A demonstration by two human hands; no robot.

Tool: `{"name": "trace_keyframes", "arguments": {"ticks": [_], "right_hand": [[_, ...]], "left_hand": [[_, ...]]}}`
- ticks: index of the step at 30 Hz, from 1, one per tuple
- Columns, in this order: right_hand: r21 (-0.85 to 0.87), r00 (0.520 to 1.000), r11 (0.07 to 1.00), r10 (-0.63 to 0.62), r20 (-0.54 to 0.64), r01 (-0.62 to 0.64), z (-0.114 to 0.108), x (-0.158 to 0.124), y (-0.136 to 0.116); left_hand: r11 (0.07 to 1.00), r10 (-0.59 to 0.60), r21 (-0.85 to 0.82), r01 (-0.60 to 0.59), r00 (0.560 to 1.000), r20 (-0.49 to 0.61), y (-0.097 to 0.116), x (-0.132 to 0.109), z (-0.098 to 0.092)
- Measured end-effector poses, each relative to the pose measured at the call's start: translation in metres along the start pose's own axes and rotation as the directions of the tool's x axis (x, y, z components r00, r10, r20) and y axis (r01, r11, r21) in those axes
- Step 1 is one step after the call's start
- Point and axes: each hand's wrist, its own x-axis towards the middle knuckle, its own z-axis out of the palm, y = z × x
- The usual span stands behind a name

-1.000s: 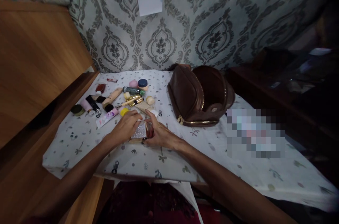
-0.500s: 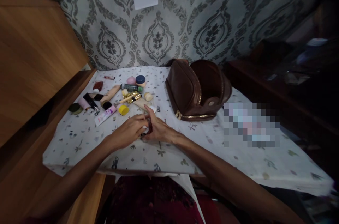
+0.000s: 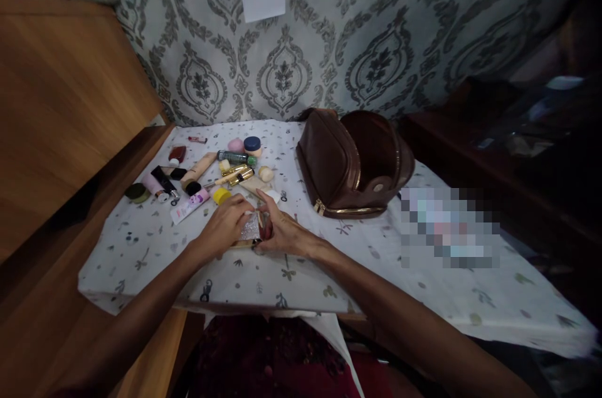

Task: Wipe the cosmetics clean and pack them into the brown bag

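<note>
I see the glittery box [image 3: 250, 227] showing its silver face again, hidden 0.5 seconds ago; I judge it's being turned, not put down. It sits between the fingers of the left hand [image 3: 227, 221] and right hand [image 3: 286, 232], both curled around it, holding it. The brown bag [image 3: 327, 157] stands beyond the right fingers.

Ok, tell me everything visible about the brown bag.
The brown bag, leather-looking, sits on the patterned cloth near the wall. Gold-toned zip teeth edge its gaping mouth, with pulls at the near left corner and a pale round stud at the front. Its inside is dark. The right hand, nearest, doesn't touch it.
</note>
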Motion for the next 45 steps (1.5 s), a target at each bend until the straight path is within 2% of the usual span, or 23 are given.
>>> {"name": "trace_keyframes", "arguments": {"ticks": [4,12,16,24,29,32,39,42,45], "right_hand": [[-0.003,1.0,1.0,0.031,0.004,-0.031,-0.002,-0.001,-0.004],[-0.023,1.0,1.0,0.02,-0.021,-0.021,-0.002,-0.001,-0.005],[-0.011,1.0,1.0,0.019,-0.013,-0.019,-0.002,-0.001,-0.004],[0.01,1.0,1.0,-0.004,0.008,0.004,0.0,0.001,0.001],[0.005,1.0,1.0,0.008,0.018,-0.008,0.0,0.001,0.0],[0.0,1.0,1.0,-0.005,0.005,0.005,-0.001,0.0,-0.002],[-0.027,1.0,0.999,0.025,-0.001,-0.025,-0.001,-0.001,-0.005],[-0.017,1.0,1.0,0.013,-0.005,-0.013,-0.001,-0.001,-0.004],[-0.003,1.0,1.0,0.003,-0.004,-0.003,-0.001,-0.001,-0.003]], "left_hand": [[0.999,-0.023,0.038,0.025,0.998,-0.055,-0.011,-0.004,-0.002],[0.995,-0.102,0.001,0.102,0.992,-0.075,-0.021,-0.033,-0.013],[0.995,-0.094,0.018,0.097,0.989,-0.111,-0.021,-0.031,-0.009],[0.999,-0.033,-0.007,0.032,0.998,-0.055,0.006,-0.002,0.005],[1.0,0.017,-0.026,-0.016,0.999,0.028,0.019,0.0,0.003],[0.999,-0.01,-0.044,0.012,0.999,0.043,0.014,-0.006,-0.004],[0.987,-0.155,-0.051,0.154,0.988,-0.014,-0.005,-0.034,-0.018],[0.983,-0.175,-0.053,0.175,0.985,-0.006,-0.003,-0.044,-0.019],[0.989,-0.137,-0.046,0.137,0.991,0.006,0.005,-0.048,-0.016]]}}
